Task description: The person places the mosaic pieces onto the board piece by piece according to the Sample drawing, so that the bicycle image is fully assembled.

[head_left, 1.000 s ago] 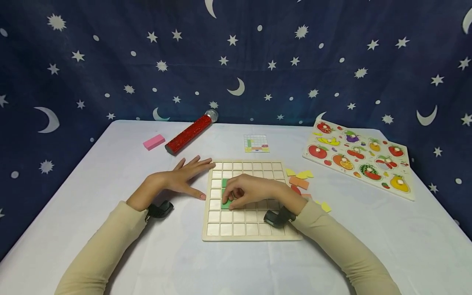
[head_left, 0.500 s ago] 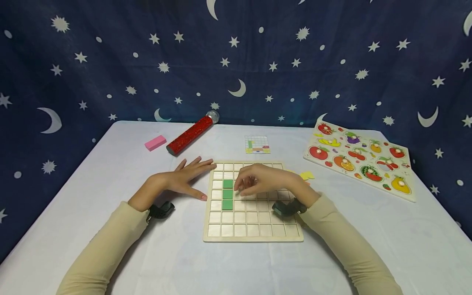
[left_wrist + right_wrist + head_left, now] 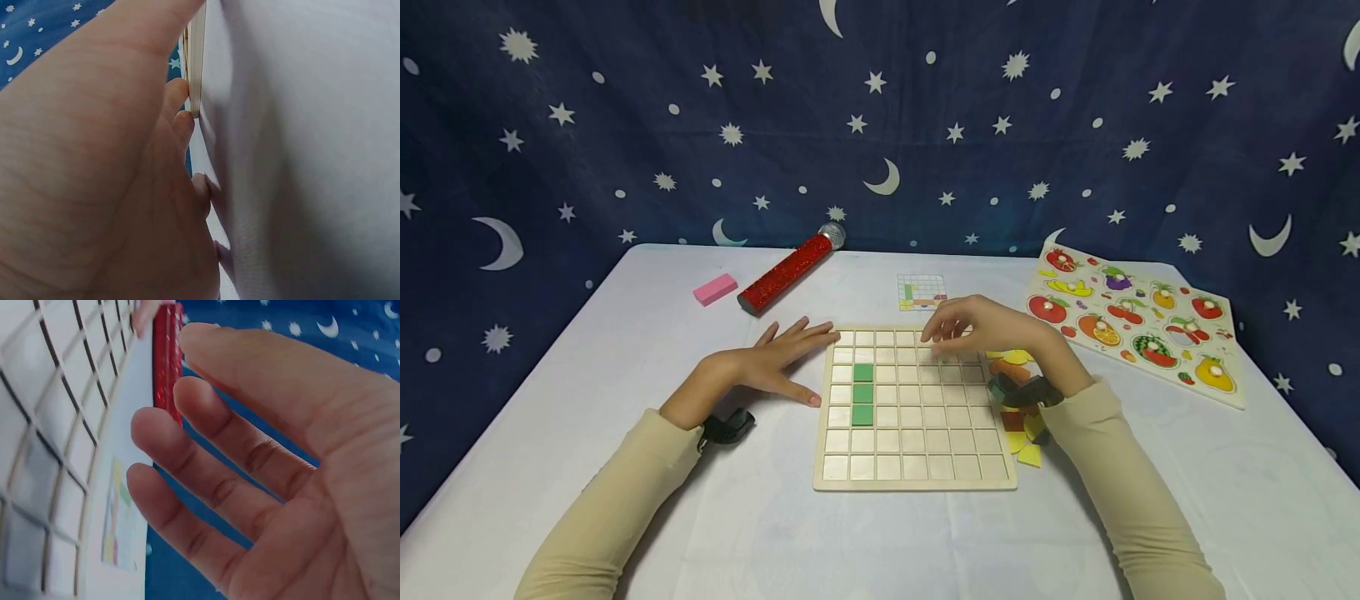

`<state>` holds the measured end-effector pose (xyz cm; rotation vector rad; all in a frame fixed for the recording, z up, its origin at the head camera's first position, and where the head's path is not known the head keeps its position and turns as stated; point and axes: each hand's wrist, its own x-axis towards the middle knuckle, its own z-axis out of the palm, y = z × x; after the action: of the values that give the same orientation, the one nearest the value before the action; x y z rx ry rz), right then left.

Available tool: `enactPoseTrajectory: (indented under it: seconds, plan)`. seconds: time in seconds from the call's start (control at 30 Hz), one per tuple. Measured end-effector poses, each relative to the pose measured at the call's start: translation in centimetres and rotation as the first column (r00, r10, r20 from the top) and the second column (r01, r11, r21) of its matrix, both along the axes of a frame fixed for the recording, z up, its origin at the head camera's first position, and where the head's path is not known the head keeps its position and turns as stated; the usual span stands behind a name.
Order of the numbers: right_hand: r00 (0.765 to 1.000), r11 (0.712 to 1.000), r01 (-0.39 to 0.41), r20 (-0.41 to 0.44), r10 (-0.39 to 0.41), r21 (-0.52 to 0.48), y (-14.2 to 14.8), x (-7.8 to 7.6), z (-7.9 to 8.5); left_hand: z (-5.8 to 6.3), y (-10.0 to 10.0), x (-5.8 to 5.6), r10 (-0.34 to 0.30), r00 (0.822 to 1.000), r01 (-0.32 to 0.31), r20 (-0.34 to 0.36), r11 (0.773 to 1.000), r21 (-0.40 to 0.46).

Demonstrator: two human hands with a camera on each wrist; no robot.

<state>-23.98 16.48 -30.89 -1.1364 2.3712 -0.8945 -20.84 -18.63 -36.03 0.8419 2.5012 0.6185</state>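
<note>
A wooden grid board [image 3: 915, 485] lies flat in the middle of the table. Three green square tiles [image 3: 862, 393] fill cells in one column near its left side. The left hand [image 3: 772, 364] rests with spread fingers at the board's left edge; its index fingertip and thumb tip are right at the rim. In the left wrist view the palm hides most of the board's edge [image 3: 195, 62]. Over the board's far right part hovers the right hand [image 3: 981, 325], fingers loosely bent and holding nothing, as the right wrist view also shows.
Yellow, orange and red pieces [image 3: 1030, 455] lie along the board's right side, partly under the right wrist. Behind the board is a small pattern card [image 3: 921, 292]. A red microphone [image 3: 786, 273], a pink block [image 3: 715, 289] and a fruit puzzle board [image 3: 1131, 317] stand farther back.
The right hand has lifted off the green tiles and moved right and away across the board, uncovering all three. The left hand has stayed in place.
</note>
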Motion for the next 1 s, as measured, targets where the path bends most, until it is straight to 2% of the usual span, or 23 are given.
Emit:
enactPoseTrajectory:
  seconds: [0.23, 0.43, 0.7, 0.87, 1.0]
  plan:
    - [0.998, 0.998, 0.06, 0.006, -0.06, 0.029, 2.2, -1.0, 0.1, -0.1, 0.0, -0.1, -0.006, 1.0, 0.006, -0.005, 1.0, -0.008]
    - [0.992, 0.992, 0.104, 0.064, -0.109, 0.066, 3.8, -1.4, 0.2, 0.0, 0.1, 0.0, -0.002, 1.0, 0.002, 0.003, 1.0, -0.007]
    - [0.981, 0.983, 0.14, 0.115, -0.154, 0.121, 5.7, -2.2, -1.0, 0.0, 0.1, 0.0, -0.005, 1.0, 0.005, 0.001, 1.0, -0.008]
    - [0.969, 0.97, 0.158, 0.159, -0.188, 0.185, 6.2, -2.2, -1.4, -0.1, 0.1, 0.0, -0.004, 1.0, 0.004, 0.001, 1.0, -0.014]
    - [0.965, 0.968, 0.164, 0.172, -0.197, 0.189, 6.3, -2.4, -1.8, -0.1, 0.0, 0.0, -0.004, 1.0, 0.004, 0.001, 1.0, -0.013]
